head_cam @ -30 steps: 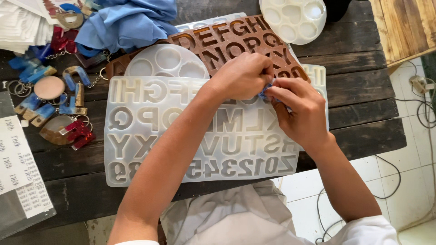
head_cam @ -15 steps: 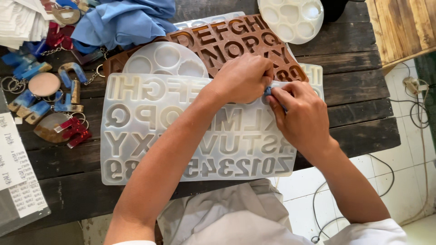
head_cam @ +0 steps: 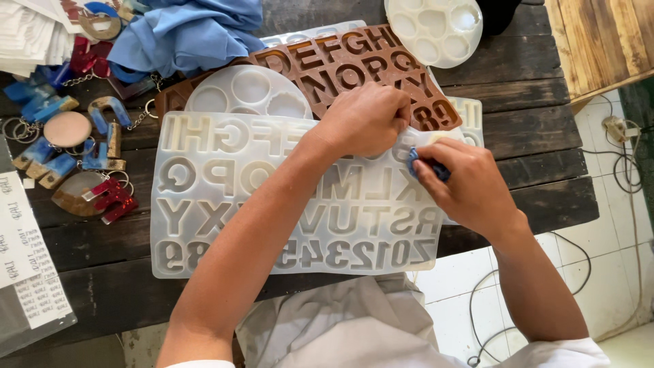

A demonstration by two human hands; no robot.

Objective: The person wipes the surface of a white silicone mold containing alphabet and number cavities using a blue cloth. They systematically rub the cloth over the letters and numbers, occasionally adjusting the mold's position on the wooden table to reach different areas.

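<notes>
A large translucent white letter-and-number mould [head_cam: 225, 197] lies flat on the dark wooden table [head_cam: 531, 129]. My left hand [head_cam: 364, 119] presses and pinches the mould's upper right corner. My right hand [head_cam: 470, 187] grips a small blue cast piece [head_cam: 422, 167] at that same corner, fingers curled around it. The piece is mostly hidden by my fingers, and I cannot tell whether it is in the mould or free of it.
A brown letter mould [head_cam: 354, 61] and a round white mould [head_cam: 248, 92] lie behind. A white palette mould [head_cam: 432, 27] sits at the back. Finished keychain letters [head_cam: 75, 157] lie at left, with a blue cloth [head_cam: 191, 31] and paper sheets [head_cam: 27, 272].
The view has shifted slightly. My right hand has slid a little lower and right at the mould's corner, and the blue piece shows more between the fingers.
</notes>
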